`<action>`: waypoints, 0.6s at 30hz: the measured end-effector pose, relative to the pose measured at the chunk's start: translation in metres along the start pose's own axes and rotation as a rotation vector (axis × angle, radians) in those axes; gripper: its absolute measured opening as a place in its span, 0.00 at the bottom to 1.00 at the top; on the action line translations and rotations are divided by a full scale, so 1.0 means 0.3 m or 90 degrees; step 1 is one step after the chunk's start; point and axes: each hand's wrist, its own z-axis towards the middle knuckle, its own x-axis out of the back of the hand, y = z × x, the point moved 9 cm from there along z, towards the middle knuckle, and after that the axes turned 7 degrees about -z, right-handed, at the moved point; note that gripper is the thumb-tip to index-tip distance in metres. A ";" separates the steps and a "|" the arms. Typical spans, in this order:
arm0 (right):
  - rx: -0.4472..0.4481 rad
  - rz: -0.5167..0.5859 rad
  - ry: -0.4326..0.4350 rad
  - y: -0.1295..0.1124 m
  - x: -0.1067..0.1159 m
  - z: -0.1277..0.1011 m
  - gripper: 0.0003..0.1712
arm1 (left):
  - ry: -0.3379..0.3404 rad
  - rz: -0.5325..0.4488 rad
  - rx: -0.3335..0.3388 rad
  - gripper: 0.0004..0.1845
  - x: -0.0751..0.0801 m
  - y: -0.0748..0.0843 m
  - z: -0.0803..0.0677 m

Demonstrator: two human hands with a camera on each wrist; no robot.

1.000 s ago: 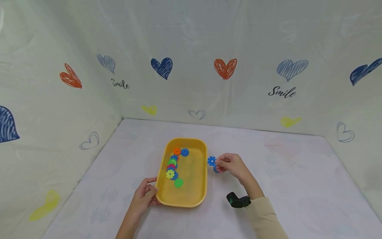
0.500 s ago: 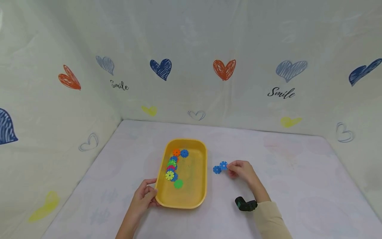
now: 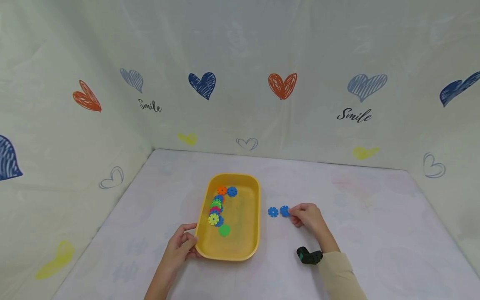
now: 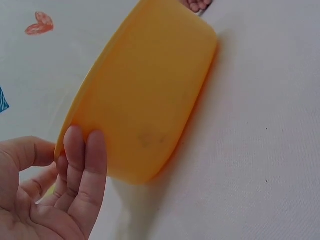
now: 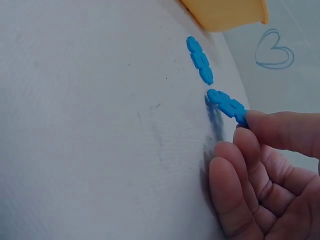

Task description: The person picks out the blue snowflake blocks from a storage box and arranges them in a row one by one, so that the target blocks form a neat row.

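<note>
My left hand (image 3: 181,245) grips the near left rim of a yellow tray (image 3: 245,250), thumb at the rim and fingers against its outer wall in the left wrist view. Between thumb and fingertips, my right hand (image 3: 309,217) pinches a blue notched plastic disc (image 5: 227,103). That disc is tilted, its far edge close over the table in the right wrist view. A second blue notched disc (image 3: 273,212) lies flat on the table, between the held one and the tray.
Inside the tray, several notched discs overlap in a row along the left side, a yellow disc (image 3: 213,219) among them. A green disc (image 3: 224,230) lies nearer the front, and an orange disc (image 3: 222,190) sits at the back. Fabric walls with printed hearts enclose the table.
My right hand has moved right and toward me with the blue disc, lowering it beside the other blue disc, which now shows whole. The left hand and tray have stayed put.
</note>
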 end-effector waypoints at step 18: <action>-0.043 -0.140 0.004 -0.002 -0.011 -0.017 0.14 | 0.006 0.011 -0.018 0.20 -0.005 0.011 -0.009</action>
